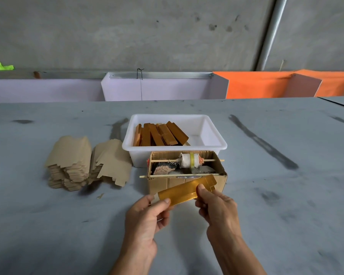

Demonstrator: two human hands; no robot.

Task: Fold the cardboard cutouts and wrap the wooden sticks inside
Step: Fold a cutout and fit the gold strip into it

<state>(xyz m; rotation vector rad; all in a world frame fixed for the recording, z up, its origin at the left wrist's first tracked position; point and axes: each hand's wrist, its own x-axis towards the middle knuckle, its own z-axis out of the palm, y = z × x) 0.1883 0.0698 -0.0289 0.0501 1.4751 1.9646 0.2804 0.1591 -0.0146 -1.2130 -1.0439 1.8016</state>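
You hold a golden folded cutout between both hands, raised just above the bench near its front edge. Its long axis runs left to right, tilted so the right end sits higher and farther from you. Your left hand pinches the lower left end, thumb on top. Your right hand pinches the piece nearer its right end, thumb pressed on the face. Both are closed on it; whether sticks are already inside cannot be told.

Just behind the cutout stands an open cardboard box with thin sticks across its top and a roll on one. Behind that, a white tub holds finished wrapped pieces. Left of the box lie stacks of flat cutouts, nearer your left hand.
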